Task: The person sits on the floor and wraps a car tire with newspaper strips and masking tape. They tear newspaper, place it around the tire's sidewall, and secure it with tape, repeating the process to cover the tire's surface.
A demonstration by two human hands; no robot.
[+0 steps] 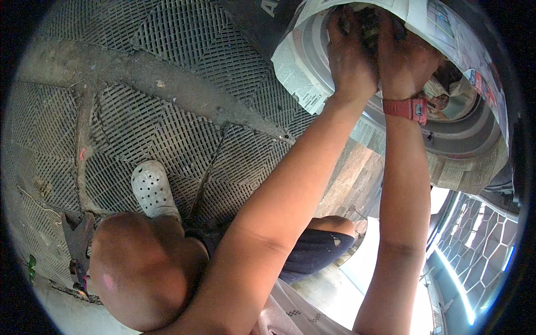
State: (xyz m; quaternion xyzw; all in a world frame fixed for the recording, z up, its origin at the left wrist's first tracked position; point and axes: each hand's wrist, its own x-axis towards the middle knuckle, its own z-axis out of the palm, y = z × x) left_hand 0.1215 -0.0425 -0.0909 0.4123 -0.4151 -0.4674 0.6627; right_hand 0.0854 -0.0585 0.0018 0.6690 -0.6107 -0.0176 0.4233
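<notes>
Both my arms reach up into a round grey rim (466, 137), which looks like a wheel rim with sheets of newspaper (301, 75) around its edge. My left hand (353, 64) is inside the opening, its fingers bent against a dark part in the shadow. Close beside it, my right hand (406, 64) curls in at the same dark spot, with a red wristwatch (406, 109) on that wrist. Both hands look closed, but their fingertips and whatever they grip are lost in the shade. Brownish, dirty parts (446, 100) show deeper inside, right of my right hand.
Grey slatted floor mats (162, 123) cover the ground at left, with a dirty strip (139, 75) between them. My foot in a white clog (152, 188) rests on a mat. A dark panel (245, 22) stands left of the rim. Hexagon-patterned lights (474, 240) show at lower right.
</notes>
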